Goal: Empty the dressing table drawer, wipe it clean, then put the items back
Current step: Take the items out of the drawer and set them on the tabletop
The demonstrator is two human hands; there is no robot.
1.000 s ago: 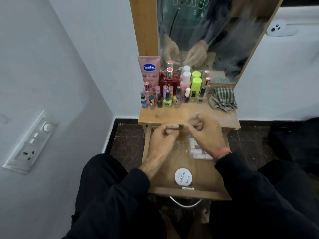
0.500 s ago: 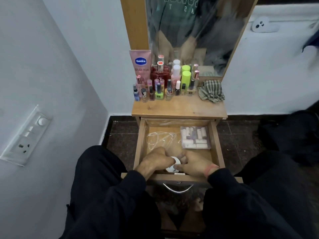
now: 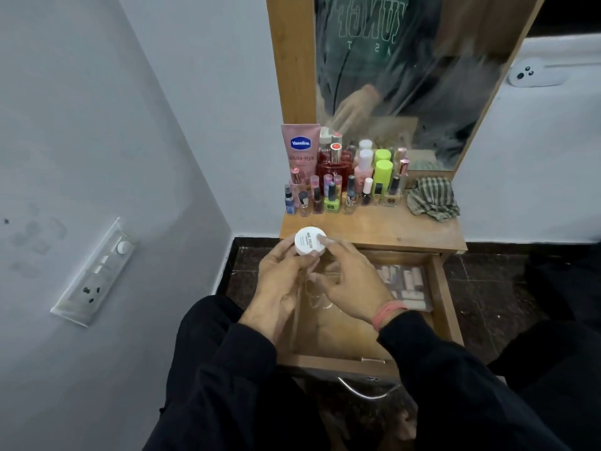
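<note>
Left hand (image 3: 276, 281) grips white jar (image 3: 310, 241) by its sidewall, right hand (image 3: 351, 281) fingertip on lid; light, rigid, smooth, likely slippery.

Pink tube (image 3: 300, 152), upright at the back of the tabletop beyond the held jar: read "Vaseline" in a blue badge, "Gluta-Hya" below. White jar (image 3: 309, 241) in the fingers: dark lid print, too blurred to read. Sweatshirt lettering in mirror (image 3: 406, 76): reversed, cropped, unreadable.

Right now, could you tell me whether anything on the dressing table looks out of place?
Only the checked cloth, crumpled at the tabletop's right end beside the upright bottles. Nothing is spilled or tipped.
</note>
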